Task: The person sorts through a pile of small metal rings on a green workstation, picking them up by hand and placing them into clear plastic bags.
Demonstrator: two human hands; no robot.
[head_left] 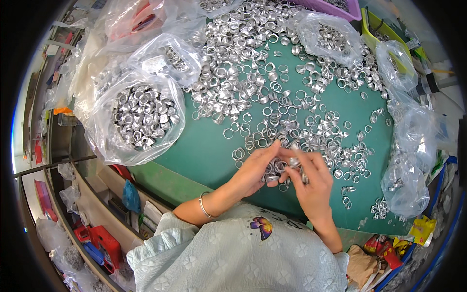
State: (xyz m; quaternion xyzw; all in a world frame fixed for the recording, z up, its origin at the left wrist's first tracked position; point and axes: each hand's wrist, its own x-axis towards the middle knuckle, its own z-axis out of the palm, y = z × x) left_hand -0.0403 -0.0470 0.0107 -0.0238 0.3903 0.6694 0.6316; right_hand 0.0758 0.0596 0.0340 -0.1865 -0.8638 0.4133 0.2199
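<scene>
Silver-coloured metal rings [276, 168] fill my cupped left hand [254, 171], which is near the front edge of the green tabletop [194, 155]. Just beside it, my right hand [314, 187] is curled with rings [295, 162] between its thumb and fingers; some fingertips are blurred. The two hands nearly touch. Beyond and around them, loose rings [277, 108] lie scattered, thickening into a large heap [233, 48] towards the back. To the left, an opened clear plastic bag [168, 134] holds many similar rings [144, 117].
More clear bags with rings stand at the back left [187, 53], back right [335, 41] and along the right edge [411, 165]. A purple basket [335, 10] and a yellow-green basket [384, 30] are at the back right. Shelving with a red case [104, 246] lies lower left.
</scene>
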